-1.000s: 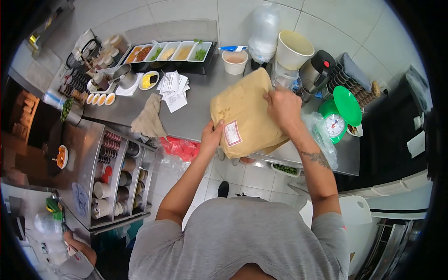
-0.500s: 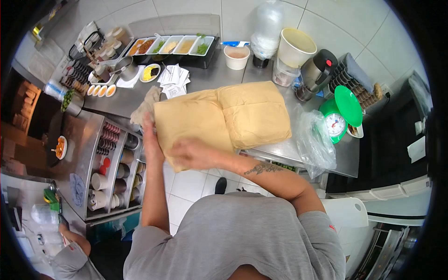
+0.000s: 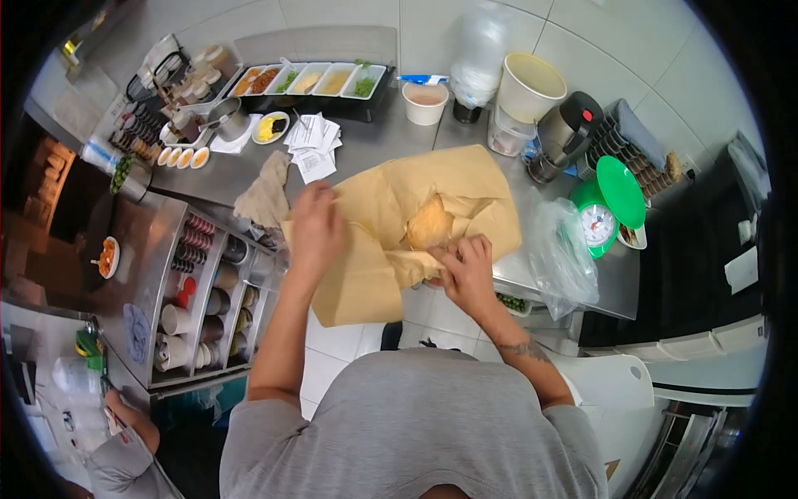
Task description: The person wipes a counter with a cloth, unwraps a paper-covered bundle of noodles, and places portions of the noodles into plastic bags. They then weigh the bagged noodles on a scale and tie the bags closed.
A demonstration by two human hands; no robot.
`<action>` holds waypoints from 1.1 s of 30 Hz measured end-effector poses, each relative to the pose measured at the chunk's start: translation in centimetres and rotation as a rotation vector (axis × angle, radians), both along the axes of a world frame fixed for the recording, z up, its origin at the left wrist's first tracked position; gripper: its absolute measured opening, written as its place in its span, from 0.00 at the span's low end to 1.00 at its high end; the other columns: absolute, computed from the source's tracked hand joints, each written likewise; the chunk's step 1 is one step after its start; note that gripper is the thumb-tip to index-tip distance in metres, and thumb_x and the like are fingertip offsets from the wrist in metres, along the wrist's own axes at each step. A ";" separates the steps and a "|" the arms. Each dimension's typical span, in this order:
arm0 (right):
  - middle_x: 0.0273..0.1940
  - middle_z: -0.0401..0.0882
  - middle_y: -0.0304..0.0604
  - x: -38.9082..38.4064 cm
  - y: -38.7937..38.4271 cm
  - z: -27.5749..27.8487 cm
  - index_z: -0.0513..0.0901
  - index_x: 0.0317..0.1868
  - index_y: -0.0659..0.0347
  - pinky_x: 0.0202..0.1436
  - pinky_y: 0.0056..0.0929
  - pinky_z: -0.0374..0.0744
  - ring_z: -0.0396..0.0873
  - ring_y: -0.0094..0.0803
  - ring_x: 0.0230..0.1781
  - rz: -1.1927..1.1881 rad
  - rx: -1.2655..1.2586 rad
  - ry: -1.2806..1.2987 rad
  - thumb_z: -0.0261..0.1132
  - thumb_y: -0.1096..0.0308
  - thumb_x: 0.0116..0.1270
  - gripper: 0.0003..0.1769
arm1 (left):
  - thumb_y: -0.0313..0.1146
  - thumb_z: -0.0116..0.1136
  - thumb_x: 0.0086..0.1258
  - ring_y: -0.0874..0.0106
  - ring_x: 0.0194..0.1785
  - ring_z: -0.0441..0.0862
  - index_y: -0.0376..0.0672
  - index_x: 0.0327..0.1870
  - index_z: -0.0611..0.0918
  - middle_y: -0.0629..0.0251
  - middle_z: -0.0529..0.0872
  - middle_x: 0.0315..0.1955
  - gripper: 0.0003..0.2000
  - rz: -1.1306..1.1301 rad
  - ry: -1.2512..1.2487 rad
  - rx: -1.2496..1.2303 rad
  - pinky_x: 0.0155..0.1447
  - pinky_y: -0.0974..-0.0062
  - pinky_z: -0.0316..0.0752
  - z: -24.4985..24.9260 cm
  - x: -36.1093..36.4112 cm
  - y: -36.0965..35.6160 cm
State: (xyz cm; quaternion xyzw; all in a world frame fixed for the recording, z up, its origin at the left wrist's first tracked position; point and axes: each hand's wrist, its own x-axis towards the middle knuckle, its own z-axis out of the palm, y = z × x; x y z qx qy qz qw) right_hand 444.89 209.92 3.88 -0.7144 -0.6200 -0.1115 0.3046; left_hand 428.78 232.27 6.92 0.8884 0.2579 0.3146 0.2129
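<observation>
Brown paper (image 3: 357, 195) lies partly opened over the counter's front edge. Within its folds a golden-brown item (image 3: 430, 223) shows, perhaps a piece of bread; the rest of it is covered by paper. My right hand (image 3: 467, 270) pinches the paper's near edge just below that item. Over the left part of the paper is my left hand (image 3: 317, 229), blurred, its fingertips too smeared to read. A crumpled beige cloth (image 3: 264, 198) rests left of the paper.
Behind stand a tray of toppings (image 3: 337, 81), paper slips (image 3: 314, 141), a white cup (image 3: 425, 103) and a thermos (image 3: 567, 129). To the right are a clear plastic bag (image 3: 559, 254) and a green scale (image 3: 596, 220). A co-worker's arm (image 3: 133, 416) shows at lower left.
The paper's front part has been folded open, exposing the golden-brown item. My right hand has moved right to the paper edge; my left hand has moved right, onto the paper's left part.
</observation>
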 end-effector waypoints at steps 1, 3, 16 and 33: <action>0.32 0.67 0.41 -0.7 -1.2 0.4 0.81 0.39 0.54 0.47 0.40 0.63 0.67 0.37 0.38 -0.015 -0.031 0.008 0.66 0.71 0.45 0.16 | 0.31 0.59 0.57 0.52 0.53 0.71 0.40 0.48 0.76 0.53 0.70 0.55 0.16 -0.169 0.010 -0.083 0.54 0.59 0.65 0.8 2.1 -1.2; 0.30 0.67 0.40 -2.1 -3.3 0.8 0.81 0.38 0.54 0.42 0.36 0.63 0.68 0.36 0.35 -0.038 -0.075 0.003 0.68 0.67 0.47 0.15 | 0.36 0.61 0.59 0.55 0.53 0.71 0.40 0.45 0.76 0.54 0.72 0.51 0.15 -0.269 0.129 -0.064 0.54 0.58 0.65 0.4 5.7 -4.0; 0.43 0.73 0.53 0.9 1.5 -0.6 0.70 0.52 0.62 0.39 0.45 0.75 0.76 0.50 0.42 -0.638 -0.047 0.366 0.64 0.53 0.58 0.27 | 0.21 0.48 0.57 0.52 0.43 0.77 0.43 0.43 0.73 0.51 0.77 0.36 0.12 -0.085 0.171 0.257 0.43 0.56 0.74 1.0 13.9 10.0; 0.37 0.76 0.38 9.6 4.7 4.1 0.73 0.39 0.62 0.41 0.24 0.75 0.75 0.23 0.36 -0.185 0.715 1.341 0.51 0.69 0.71 0.07 | 0.37 0.67 0.52 0.57 0.56 0.70 0.53 0.60 0.65 0.60 0.73 0.53 0.33 -0.348 -0.063 0.019 0.56 0.57 0.63 -1.3 18.2 2.5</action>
